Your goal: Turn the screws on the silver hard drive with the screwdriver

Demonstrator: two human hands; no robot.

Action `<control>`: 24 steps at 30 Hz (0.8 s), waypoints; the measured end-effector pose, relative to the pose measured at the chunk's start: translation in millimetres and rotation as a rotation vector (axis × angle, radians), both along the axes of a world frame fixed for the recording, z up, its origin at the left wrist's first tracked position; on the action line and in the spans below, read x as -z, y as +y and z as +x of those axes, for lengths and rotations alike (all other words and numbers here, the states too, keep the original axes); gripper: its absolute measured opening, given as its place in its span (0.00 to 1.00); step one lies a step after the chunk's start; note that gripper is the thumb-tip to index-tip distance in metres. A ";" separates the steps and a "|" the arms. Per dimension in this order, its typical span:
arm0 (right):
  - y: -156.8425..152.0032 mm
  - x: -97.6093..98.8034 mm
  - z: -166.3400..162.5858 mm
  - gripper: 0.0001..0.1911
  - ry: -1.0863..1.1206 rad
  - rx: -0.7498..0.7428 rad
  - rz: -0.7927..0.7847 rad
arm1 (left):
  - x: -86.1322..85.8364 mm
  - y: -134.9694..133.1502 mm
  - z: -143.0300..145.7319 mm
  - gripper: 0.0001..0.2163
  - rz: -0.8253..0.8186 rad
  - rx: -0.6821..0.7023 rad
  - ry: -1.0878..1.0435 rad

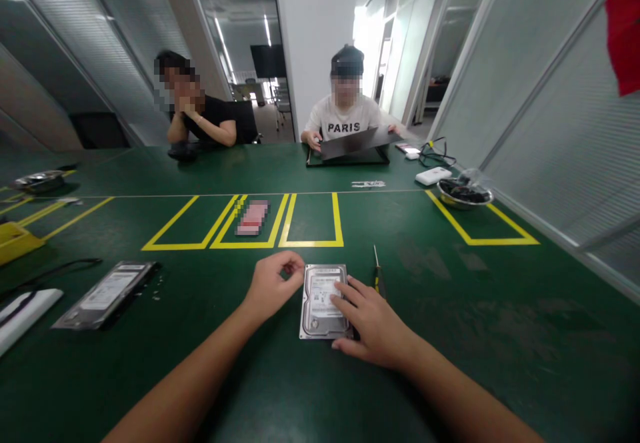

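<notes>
A silver hard drive (319,296) with a white label lies flat on the green table in front of me. My right hand (367,323) rests over its right side, fingers spread across the label and thumb by the lower edge. At the drive's upper left corner, my left hand (275,283) is closed in a pinch; whatever the fingertips may hold is hidden or too small to name. Just beyond my right hand lies a screwdriver (379,276) with a black and yellow handle, its shaft pointing away from me.
Another hard drive (113,293) in a clear bag lies to the left, near a white device (30,313) and a black cable. Yellow tape outlines (315,243) mark the table, one around a pink phone (253,217). A metal bowl (465,197) stands right. Two people sit opposite; one holds a dark panel (357,143).
</notes>
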State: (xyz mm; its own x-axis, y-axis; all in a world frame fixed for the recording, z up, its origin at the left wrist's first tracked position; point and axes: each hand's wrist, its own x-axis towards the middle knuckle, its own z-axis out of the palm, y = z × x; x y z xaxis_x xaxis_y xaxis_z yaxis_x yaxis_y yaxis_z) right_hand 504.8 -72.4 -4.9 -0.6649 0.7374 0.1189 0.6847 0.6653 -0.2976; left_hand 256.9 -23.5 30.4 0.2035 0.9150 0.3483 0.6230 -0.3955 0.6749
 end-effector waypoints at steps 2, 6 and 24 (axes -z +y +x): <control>0.2 0.1 0.2 0.40 0.003 0.002 0.005 | 2.1 7.0 17.5 0.05 -0.074 0.071 -0.039; 1.5 -0.5 0.0 0.40 0.004 -0.007 0.011 | 8.3 22.7 43.5 0.06 -0.132 0.228 0.076; 1.6 -2.6 0.4 0.40 0.002 -0.008 0.008 | 16.3 84.7 84.9 0.08 -0.273 0.321 0.349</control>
State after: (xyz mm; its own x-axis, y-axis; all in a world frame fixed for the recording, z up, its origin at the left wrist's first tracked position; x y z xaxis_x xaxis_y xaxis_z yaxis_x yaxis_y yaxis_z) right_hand 505.2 -70.8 -2.3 -0.6702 0.7314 0.1262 0.6788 0.6728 -0.2941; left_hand 341.7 61.1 14.1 0.5483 0.8357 -0.0314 0.7055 -0.4420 0.5540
